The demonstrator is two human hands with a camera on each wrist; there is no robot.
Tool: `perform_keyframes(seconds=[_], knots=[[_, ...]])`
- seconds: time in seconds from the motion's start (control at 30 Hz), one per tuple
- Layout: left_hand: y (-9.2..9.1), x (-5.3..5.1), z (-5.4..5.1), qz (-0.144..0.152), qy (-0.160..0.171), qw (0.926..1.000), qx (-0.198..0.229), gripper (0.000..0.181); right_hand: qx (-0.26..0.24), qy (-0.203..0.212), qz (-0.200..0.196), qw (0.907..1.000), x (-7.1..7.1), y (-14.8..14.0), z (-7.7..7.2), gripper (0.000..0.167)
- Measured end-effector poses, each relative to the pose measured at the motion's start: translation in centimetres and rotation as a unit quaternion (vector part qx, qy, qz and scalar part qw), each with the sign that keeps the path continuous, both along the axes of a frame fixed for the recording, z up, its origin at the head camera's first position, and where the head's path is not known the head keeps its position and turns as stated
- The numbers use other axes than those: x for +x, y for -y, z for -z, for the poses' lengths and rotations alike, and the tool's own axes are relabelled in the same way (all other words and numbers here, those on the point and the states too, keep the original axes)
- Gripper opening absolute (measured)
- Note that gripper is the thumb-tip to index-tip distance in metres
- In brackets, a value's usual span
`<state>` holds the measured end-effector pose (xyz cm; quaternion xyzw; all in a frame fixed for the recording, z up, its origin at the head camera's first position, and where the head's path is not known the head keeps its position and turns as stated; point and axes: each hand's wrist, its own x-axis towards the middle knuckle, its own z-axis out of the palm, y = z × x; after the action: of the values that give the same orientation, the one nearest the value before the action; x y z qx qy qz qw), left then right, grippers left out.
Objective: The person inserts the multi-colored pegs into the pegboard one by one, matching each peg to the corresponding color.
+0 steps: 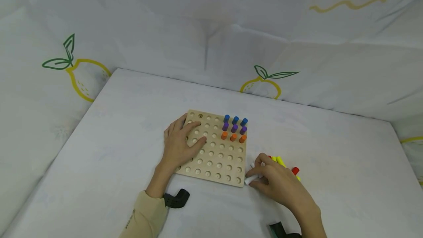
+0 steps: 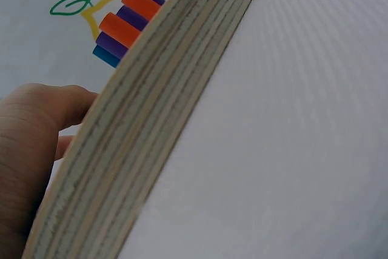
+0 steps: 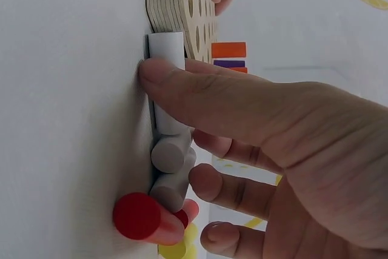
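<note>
A wooden pegboard (image 1: 214, 164) with rows of round holes lies on the table. Blue pegs (image 1: 235, 120), purple pegs (image 1: 234, 128) and orange pegs (image 1: 233, 137) stand upright in its far right corner, three of each. Across the board's left side rests my left hand (image 1: 178, 144), thumb and fingers spread. Just off the near right corner, my right hand (image 1: 281, 179) pinches a white peg (image 3: 166, 47) between thumb and index finger. That peg lies flat on the table by the board's edge. More white pegs (image 3: 171, 153) lie behind it, partly hidden by the hand.
Right of the board, beside and behind the right hand, red pegs (image 1: 295, 170) and yellow pegs (image 1: 280, 161) lie loose. White cloth (image 1: 115, 150) covers the table. A printed curtain (image 1: 165, 28) hangs along the far edge.
</note>
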<state>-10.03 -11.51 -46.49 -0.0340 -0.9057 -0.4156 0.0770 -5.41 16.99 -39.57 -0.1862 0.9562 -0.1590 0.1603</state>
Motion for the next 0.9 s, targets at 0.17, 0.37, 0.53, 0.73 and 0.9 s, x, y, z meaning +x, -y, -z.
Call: perform_keyframes(seconds=[0.17, 0.37, 0.53, 0.73, 0.9], knots=[[0.0, -0.1, 0.0, -0.001, 0.000, 1.0000, 0.000, 0.050, 0.003, 0.002, 0.000, 1.0000, 0.0, 0.0, 0.0, 0.017], [0.0, 0.0, 0.0, -0.001, 0.001, 1.0000, 0.002, 0.050, -0.015, -0.002, -0.020, 0.9997, 0.1, -0.5, -0.1, 0.016], [0.0, 0.1, -0.1, -0.001, 0.007, 1.0000, 0.003, 0.052, -0.045, -0.029, -0.042, 0.9977, 0.5, -1.0, -0.3, 0.016], [0.0, 0.1, 0.0, -0.001, 0.008, 1.0000, 0.002, 0.051, -0.070, -0.048, -0.061, 0.9945, 0.4, -1.4, -0.4, 0.017], [0.0, 0.0, 0.0, -0.002, 0.004, 1.0000, 0.000, 0.050, -0.096, -0.063, -0.062, 0.9914, 0.4, -1.3, -0.2, 0.017]])
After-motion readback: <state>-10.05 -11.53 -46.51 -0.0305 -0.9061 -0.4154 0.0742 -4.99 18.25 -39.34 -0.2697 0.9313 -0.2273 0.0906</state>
